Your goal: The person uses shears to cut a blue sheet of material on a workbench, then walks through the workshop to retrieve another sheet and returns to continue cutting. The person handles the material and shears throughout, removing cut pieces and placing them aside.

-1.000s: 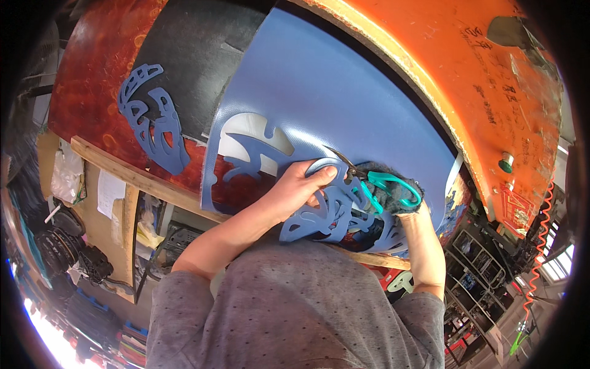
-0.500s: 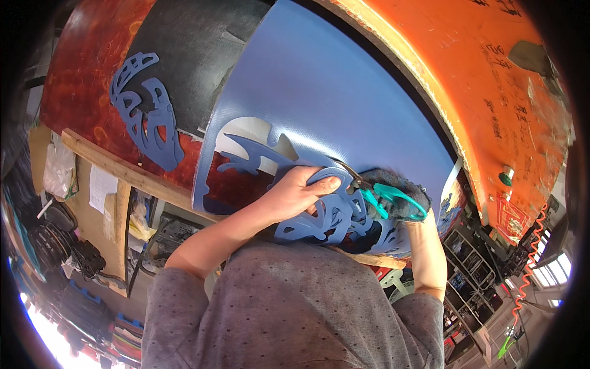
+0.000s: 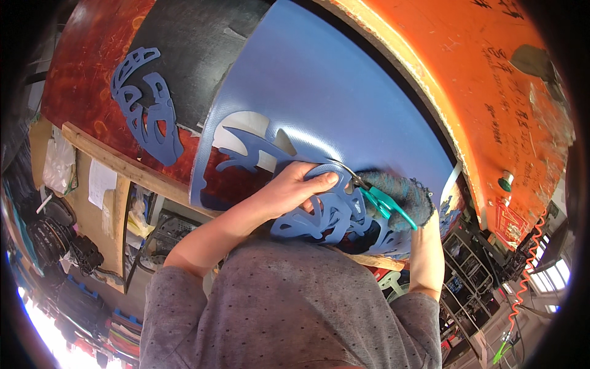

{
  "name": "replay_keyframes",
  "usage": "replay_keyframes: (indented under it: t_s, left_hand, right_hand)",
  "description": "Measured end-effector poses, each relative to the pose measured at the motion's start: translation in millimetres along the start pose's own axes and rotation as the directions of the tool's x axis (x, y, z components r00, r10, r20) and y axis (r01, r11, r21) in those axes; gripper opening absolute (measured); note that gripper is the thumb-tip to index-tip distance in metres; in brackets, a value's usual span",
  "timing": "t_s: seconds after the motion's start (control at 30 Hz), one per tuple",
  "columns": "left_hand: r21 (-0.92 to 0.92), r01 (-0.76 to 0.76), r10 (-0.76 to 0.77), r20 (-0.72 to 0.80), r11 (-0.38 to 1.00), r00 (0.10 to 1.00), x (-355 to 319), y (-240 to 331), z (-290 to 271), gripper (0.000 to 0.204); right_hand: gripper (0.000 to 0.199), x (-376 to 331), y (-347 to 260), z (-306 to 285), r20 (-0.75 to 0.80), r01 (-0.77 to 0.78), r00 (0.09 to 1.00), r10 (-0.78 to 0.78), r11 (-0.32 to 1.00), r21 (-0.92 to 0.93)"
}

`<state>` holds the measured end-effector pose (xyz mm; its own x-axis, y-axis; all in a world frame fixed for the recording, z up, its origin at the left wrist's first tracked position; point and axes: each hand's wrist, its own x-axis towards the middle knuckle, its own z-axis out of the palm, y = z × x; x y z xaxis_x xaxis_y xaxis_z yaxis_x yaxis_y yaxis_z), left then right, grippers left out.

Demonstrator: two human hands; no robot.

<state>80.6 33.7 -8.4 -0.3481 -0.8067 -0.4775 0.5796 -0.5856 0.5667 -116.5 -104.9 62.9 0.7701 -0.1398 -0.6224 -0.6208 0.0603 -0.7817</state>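
Reddish tabletop [image 3: 92,80], orange panel [image 3: 455,67], coiled hose [image 3: 523,284]; left hand [image 3: 300,186] pinching blue sheet [image 3: 319,80], right hand [image 3: 401,192] gripping scissors [image 3: 383,203]

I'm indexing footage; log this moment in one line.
left hand: holding blue openwork | gloved right hand: holding teal-handled scissors | blue sheet: partly cut out

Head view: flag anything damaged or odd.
Only the right hand wears a glove, an odd mismatch with the bare left hand. The orange panel looks worn: its edge is rough, its face scuffed and marked.
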Motion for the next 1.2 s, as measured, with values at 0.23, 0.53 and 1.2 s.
replay_keyframes:
  t_s: [0.23,0.53,1.2]
  left_hand:
    - [0.030,-0.016,0.016,0.025,0.999,1.000,0,-4,-5,0.035]
    - [0.052,-0.026,0.025,0.016,0.998,1.000,1,-4,-4,0.031]
    - [-0.081,0.025,-0.010,0.181,0.996,0.983,1,-5,-9,0.031]
  right_hand:
    - [0.057,3,7,-19,0.073,-0.105,0.992,0.105,0.994,-0.002]
    - [0.055,7,13,-10,0.016,-0.113,0.994,0.112,0.993,0.022]
    - [0.060,15,15,-15,0.078,0.000,0.997,0.003,0.999,-0.043]
